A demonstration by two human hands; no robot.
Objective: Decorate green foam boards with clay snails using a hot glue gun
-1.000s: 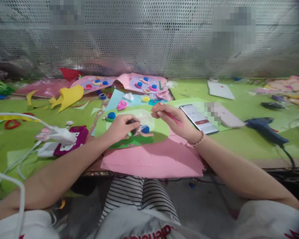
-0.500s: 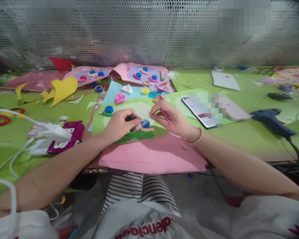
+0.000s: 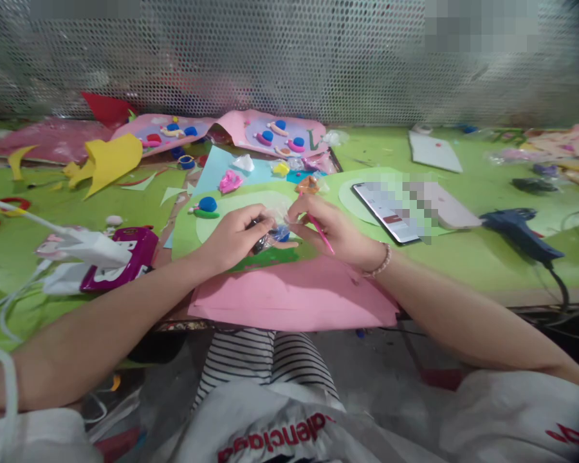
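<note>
My left hand (image 3: 238,236) is closed round a dark lump in clear plastic wrap (image 3: 261,239), above the green sheet (image 3: 186,235). Close to its right, my right hand (image 3: 318,225) holds a thin pink stick (image 3: 322,233), its fingertips at the edge of the clear wrap. Under the hands lies a snail shape with a blue shell (image 3: 282,233) and a tan body. Another blue-shelled snail with a green body (image 3: 205,206) sits at the sheet's left. Pink clay (image 3: 230,181), white clay (image 3: 244,163), yellow clay (image 3: 280,169) and orange clay (image 3: 307,185) lie behind.
Pink sheets (image 3: 294,296) lie at the front edge. A phone (image 3: 388,212), a pale pink case (image 3: 446,207) and a blue glue gun (image 3: 521,233) are on the right. At left are a purple power strip (image 3: 142,251), cables and yellow scraps (image 3: 113,161). Finished-looking snail pictures (image 3: 270,132) lie behind.
The view has shifted slightly. Both hands are now a little closer together, and the clear wrap shows spread between their fingers. The right hand still has the pink stick.
</note>
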